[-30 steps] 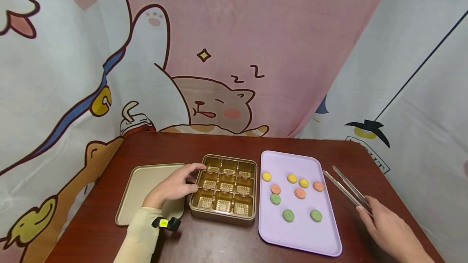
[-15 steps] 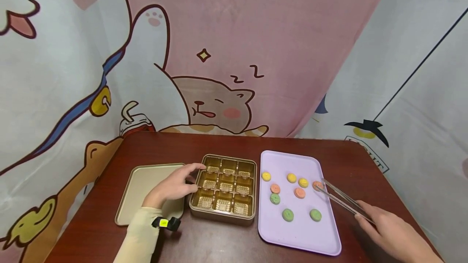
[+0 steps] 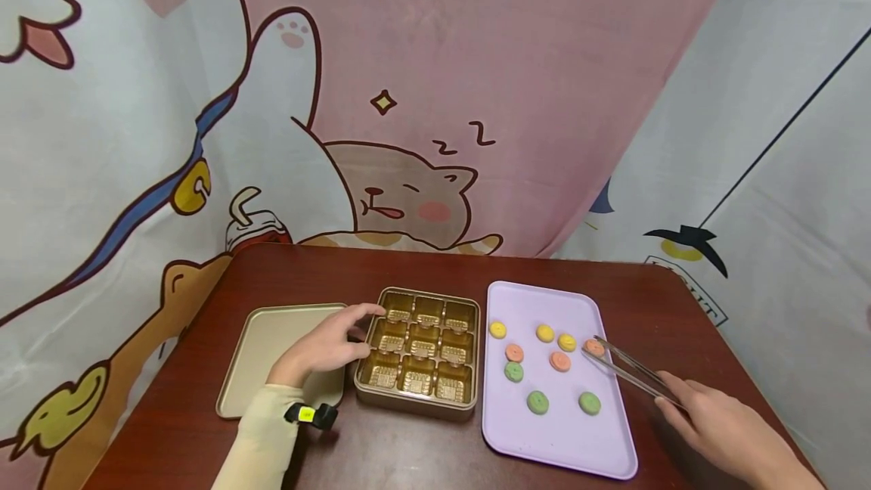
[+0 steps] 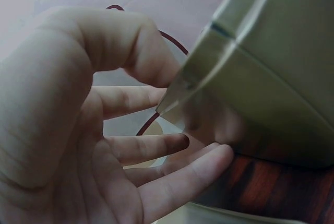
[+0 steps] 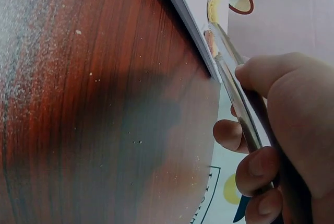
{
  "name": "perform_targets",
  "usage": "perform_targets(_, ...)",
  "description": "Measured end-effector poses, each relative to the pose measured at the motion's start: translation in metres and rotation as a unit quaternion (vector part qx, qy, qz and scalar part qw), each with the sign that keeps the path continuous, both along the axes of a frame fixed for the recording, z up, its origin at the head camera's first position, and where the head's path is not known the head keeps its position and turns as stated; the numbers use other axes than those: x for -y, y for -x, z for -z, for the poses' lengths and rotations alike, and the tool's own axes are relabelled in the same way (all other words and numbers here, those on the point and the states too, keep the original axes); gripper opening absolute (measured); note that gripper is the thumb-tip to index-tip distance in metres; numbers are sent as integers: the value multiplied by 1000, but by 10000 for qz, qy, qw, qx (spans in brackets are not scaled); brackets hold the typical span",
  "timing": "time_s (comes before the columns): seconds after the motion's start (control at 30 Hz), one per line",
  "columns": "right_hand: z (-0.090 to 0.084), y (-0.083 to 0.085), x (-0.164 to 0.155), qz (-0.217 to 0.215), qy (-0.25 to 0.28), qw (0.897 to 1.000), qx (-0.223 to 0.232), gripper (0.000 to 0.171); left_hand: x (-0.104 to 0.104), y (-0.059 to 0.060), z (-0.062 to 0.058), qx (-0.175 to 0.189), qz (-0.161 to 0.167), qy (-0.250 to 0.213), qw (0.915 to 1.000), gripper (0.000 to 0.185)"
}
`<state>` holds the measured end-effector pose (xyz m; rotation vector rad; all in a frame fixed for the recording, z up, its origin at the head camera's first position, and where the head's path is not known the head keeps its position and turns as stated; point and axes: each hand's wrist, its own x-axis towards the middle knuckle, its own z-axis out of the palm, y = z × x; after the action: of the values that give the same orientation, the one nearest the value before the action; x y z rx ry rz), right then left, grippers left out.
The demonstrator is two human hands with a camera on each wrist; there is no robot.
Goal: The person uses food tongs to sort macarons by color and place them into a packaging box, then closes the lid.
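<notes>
Nine cookies (image 3: 537, 401), one tray (image 3: 565, 445); right hand (image 3: 714, 426) gripping tongs (image 3: 629, 371), left hand (image 3: 327, 346) relaxed against box (image 3: 418, 399).

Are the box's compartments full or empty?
Empty: all nine gold cells of the box are bare. The nine cookies lie on the purple tray; tongs reach the rightmost one.

— What did the wrist view show?
— The left hand (image 4: 68, 130), fingers relaxed, touched the corner of a square gold metal tin (image 4: 261, 78) resting on the dark reddish wooden bench (image 4: 271, 182).
</notes>
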<state>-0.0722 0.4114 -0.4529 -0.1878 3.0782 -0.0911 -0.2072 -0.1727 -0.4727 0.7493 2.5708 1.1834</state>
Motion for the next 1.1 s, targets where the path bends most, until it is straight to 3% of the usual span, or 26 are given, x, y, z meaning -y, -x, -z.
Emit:
perform_targets(0.3,0,2,3,-59,-150,9995,269,53,0,-1,-1,20,-22,2,10000,65)
perform_targets(0.7,3,2,1,48,69,9989,460,56,0,0,-1,33,-1,-53,10000,66)
perform_targets(1.1,4,-1,0,2,156,9996,252,54,0,-1,-2,54,-18,-68,10000,65)
